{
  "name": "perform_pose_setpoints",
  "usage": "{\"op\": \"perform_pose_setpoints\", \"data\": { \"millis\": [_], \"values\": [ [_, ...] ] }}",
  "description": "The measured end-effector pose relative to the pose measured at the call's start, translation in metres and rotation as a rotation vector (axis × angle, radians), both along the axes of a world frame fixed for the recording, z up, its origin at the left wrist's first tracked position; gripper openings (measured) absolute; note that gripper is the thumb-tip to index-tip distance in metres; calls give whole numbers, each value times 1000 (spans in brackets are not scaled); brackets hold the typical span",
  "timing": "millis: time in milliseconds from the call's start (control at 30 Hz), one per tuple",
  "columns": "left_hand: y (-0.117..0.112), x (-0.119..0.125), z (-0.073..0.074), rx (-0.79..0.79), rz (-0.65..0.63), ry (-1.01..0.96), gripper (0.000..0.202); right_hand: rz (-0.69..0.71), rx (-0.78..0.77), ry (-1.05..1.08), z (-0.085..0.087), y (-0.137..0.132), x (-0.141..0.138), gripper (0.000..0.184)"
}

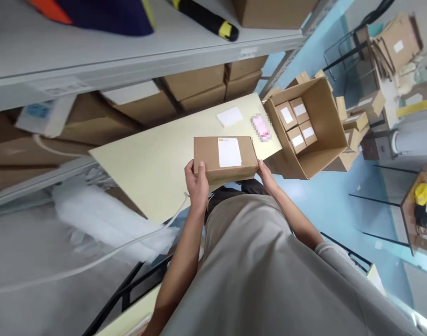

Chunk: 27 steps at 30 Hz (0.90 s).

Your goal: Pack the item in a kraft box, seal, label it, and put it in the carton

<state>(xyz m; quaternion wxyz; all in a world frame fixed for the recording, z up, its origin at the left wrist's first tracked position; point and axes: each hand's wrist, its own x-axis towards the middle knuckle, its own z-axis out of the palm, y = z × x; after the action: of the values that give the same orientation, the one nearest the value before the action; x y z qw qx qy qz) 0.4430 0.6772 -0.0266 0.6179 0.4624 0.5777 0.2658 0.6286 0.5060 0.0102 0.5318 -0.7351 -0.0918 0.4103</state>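
A brown cardboard box (206, 151) with a white label (229, 153) on its upper face is held between my two hands in front of my body. My left hand (197, 184) grips its left end, thumb on the near side. At the right end, my right hand (265, 176) holds the near corner; part of its fingers is hidden behind the box. Beneath lies a pale yellow tabletop (140, 163). To the right stands a large open carton (323, 107) with several smaller labelled boxes (293, 114) inside.
A white paper (230, 116) and a pink blurred item (261, 128) lie on the tabletop. Grey shelving (129, 63) with cartons (196, 84) borders the far side. A white cable (105, 255) runs at left past clear plastic wrap (94, 219). More boxes (356, 121) are stacked beyond the carton.
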Motion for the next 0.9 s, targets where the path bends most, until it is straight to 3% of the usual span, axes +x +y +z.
{"op": "perform_pose_setpoints", "data": {
  "millis": [233,400,567,733,900],
  "values": [
    [-31,83,27,85,-140,-43,55,-240,45,-34,16,-53,72,81],
    [-68,161,50,249,-285,17,58,-359,65,-27,0,-93,156,80],
    [-107,267,64,356,-448,117,51,-371,-58,16,-19,-151,256,76],
    [-133,372,48,387,-655,177,58,-387,-164,-24,-30,-209,332,60],
    [-140,458,13,436,-874,264,69,-412,-309,-18,-59,-231,367,57]
  ]
}}
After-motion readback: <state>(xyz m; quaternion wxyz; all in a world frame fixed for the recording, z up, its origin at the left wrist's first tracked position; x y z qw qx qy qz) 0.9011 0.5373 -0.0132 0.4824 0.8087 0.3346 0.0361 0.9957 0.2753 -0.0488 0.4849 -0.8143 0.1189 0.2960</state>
